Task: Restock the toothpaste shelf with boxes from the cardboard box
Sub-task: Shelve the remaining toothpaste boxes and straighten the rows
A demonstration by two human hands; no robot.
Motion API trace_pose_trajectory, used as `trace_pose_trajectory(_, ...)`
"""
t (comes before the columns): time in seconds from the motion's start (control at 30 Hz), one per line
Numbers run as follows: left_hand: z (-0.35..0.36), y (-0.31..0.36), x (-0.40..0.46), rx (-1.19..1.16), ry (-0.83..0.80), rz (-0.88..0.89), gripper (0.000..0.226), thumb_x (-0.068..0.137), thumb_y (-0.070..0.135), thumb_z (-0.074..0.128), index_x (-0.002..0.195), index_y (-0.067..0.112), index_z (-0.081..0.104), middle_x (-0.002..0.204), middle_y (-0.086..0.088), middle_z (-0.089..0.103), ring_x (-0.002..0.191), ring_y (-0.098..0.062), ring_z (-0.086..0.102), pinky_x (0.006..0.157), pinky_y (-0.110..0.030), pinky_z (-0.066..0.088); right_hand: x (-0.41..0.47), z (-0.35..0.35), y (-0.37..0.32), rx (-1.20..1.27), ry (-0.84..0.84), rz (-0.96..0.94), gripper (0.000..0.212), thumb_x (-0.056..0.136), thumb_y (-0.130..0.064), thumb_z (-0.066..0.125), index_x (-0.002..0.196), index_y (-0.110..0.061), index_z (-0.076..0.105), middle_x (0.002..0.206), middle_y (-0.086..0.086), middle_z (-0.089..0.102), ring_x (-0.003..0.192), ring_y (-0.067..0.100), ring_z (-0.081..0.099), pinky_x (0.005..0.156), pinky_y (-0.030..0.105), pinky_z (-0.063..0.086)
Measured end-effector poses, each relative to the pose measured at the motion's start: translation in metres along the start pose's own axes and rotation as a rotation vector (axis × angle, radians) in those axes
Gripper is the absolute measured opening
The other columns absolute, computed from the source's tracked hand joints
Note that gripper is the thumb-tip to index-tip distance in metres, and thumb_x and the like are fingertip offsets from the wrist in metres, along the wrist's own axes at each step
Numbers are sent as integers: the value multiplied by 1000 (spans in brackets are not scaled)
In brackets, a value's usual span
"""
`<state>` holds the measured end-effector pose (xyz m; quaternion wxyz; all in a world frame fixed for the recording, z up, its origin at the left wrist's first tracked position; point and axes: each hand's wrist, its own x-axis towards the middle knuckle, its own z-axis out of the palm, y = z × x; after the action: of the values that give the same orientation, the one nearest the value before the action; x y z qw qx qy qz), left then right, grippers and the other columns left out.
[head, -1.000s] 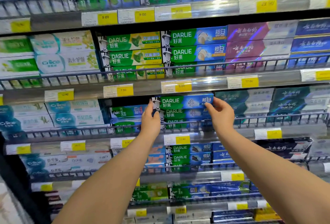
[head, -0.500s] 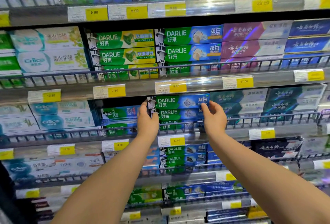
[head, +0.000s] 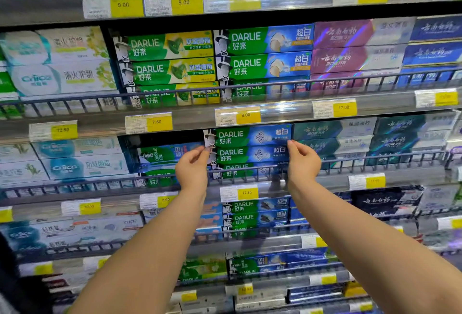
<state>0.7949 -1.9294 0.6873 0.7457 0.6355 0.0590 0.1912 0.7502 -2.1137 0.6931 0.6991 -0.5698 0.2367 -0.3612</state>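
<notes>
Store aisle, tiered wire-fronted toothpaste shelf (head: 250, 118) fills the whole frame, yellow price tags (head: 246, 115) along each rail. Mid-frame tier: a stack of green-and-blue Darlie boxes, the top box (head: 250, 135) sitting flush on the second box (head: 250, 155), a third partly hidden behind the wire rail (head: 250, 170).

Progress, as a judgement: this column looks full, top box nearly reaching the rail above, so this placement is about finished, only squaring up left. Just left of the stack, centre-left of frame, the neighbouring Darlie slot (head: 170, 155) sits lower, with a dark gap above it; may need filling. The cardboard box is not in view, so how much stock is left cannot be told.

Left hand (head: 192, 170), centre frame: fingers loosely curled, fingertips (head: 205, 150) touching the left end of the stack near the seam between top and second box. Thumb and forefinger close together; cannot tell whether they pinch the box end or only press it.

Right hand (head: 303, 163), centre-right: fingers curled, near together, tips at the right end of the stack just under the top box's lower corner. Touching, not wrapped round anything. Neither hand carries a loose box.
</notes>
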Motion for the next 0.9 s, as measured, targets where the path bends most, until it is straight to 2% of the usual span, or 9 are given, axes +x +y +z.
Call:
trace_pose_trajectory(0.1,-1,-2,5,-8,-11,-12,20,84,11,68,102,1,68,100,-6,66,100,-24,63,97,-44,50,3,2,1,-3,4,5,20,90,-21,61,104,-9,69,104,1,67,94,12,57,82,24,42)
trace_pose_trajectory(0.27,3,-3,6,-13,-17,2,11,85,10,67,96,8,68,92,1,65,98,-21,63,97,-43,50,7,3,1,-14,18,-13,15,90,-20,60,96,-10,69,99,0,66,91,12,57,78,24,41)
trace_pose_trajectory(0.4,7,-4,5,-14,-26,13,12,84,11,68,94,5,69,84,11,64,94,-19,63,95,-44,52,11,2,1,-52,28,-38,19,92,-20,57,98,-6,67,93,0,63,84,12,55,74,24,38)
trace_pose_trajectory(0.63,10,-5,3,26,-9,27,14,85,11,66,97,4,69,90,2,65,93,-19,63,94,-44,52,10,-1,1,-105,36,-70,21,93,-21,54,103,-6,64,92,0,60,83,13,52,74,24,37)
trace_pose_trajectory(0.77,6,2,-8,17,34,27,24,85,9,66,108,0,65,105,-11,67,92,-16,60,94,-36,52,3,-6,3,-86,42,-76,12,93,-21,53,99,-12,60,92,-3,58,82,12,52,75,25,40)
trace_pose_trajectory(0.83,1,1,-16,25,42,20,24,87,11,65,109,1,62,105,-11,66,91,-14,59,92,-33,52,-4,-12,6,-87,58,-73,7,93,-22,54,93,-15,54,84,-5,55,77,11,50,72,20,41)
trace_pose_trajectory(0.9,-5,-7,-25,47,6,-8,19,88,15,64,105,7,61,97,-2,63,91,-15,60,92,-38,53,-14,-21,13,-92,36,-77,9,93,-23,54,91,-14,51,77,-8,49,69,8,46,61,9,38)
